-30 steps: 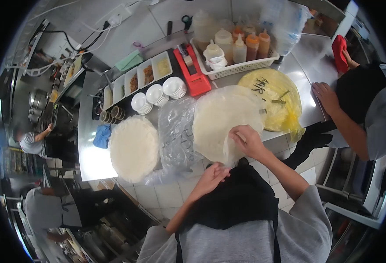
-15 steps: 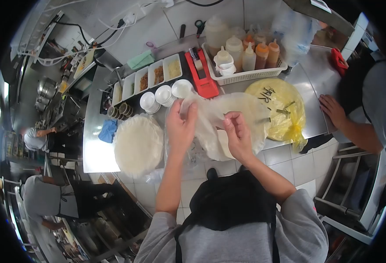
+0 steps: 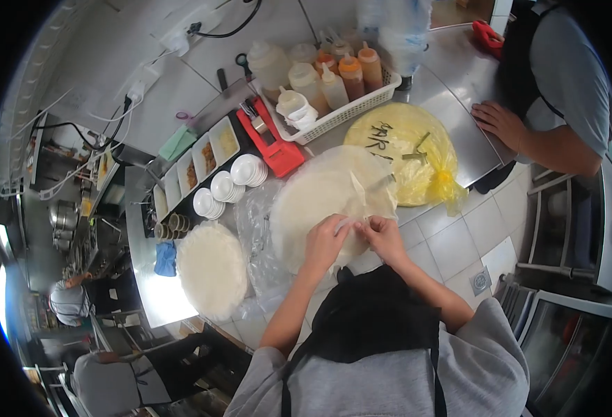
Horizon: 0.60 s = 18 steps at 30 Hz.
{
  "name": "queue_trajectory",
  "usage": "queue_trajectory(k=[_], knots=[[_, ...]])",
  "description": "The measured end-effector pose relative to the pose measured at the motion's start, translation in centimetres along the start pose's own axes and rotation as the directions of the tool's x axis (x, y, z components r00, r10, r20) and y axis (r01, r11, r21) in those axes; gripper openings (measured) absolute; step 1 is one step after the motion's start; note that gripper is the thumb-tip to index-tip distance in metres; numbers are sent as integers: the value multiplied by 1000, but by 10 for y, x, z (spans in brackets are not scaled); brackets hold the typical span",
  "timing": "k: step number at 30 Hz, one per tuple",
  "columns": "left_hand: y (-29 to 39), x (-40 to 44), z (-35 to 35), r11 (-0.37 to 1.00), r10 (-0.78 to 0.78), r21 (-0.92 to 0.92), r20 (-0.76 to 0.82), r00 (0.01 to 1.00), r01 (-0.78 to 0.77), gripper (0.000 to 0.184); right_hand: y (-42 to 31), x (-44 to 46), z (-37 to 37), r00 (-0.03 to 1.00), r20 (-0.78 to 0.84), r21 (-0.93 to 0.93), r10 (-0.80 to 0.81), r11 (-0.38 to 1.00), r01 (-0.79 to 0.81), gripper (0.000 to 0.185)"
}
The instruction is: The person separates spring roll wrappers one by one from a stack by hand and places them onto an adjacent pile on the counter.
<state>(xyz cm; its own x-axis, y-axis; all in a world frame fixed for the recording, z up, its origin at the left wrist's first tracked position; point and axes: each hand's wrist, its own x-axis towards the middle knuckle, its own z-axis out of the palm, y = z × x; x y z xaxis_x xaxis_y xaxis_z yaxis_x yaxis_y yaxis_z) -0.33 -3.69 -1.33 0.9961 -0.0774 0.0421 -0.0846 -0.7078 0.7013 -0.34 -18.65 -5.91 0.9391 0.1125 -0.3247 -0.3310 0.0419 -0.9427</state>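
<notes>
- The near edge of a thin, pale sheet [image 3: 357, 196] is apparently being pinched in the fingers of the left hand [image 3: 325, 240] and the right hand [image 3: 382, 238], held close together.
- The sheet is being borne by a round stack [image 3: 304, 191] on the worktop [image 3: 428, 94], between a clear bag [image 3: 256, 219] and a yellow bag [image 3: 396, 175].
- A light, even pinch on a single layer is being called for; tearing is probably being risked by any sharp tug.
</notes>
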Motion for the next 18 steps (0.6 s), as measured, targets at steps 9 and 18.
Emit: queue_trajectory(k=[9, 18], knots=[[0, -3, -20, 1000, -26, 3, -109, 994, 27, 14, -17, -5, -6, 969, -167, -272, -180, 953, 130, 20], [7, 16, 13, 985, 76, 154, 49, 996, -82, 28, -21, 19, 0, 878, -138, -512, -458, 792, 333, 35]])
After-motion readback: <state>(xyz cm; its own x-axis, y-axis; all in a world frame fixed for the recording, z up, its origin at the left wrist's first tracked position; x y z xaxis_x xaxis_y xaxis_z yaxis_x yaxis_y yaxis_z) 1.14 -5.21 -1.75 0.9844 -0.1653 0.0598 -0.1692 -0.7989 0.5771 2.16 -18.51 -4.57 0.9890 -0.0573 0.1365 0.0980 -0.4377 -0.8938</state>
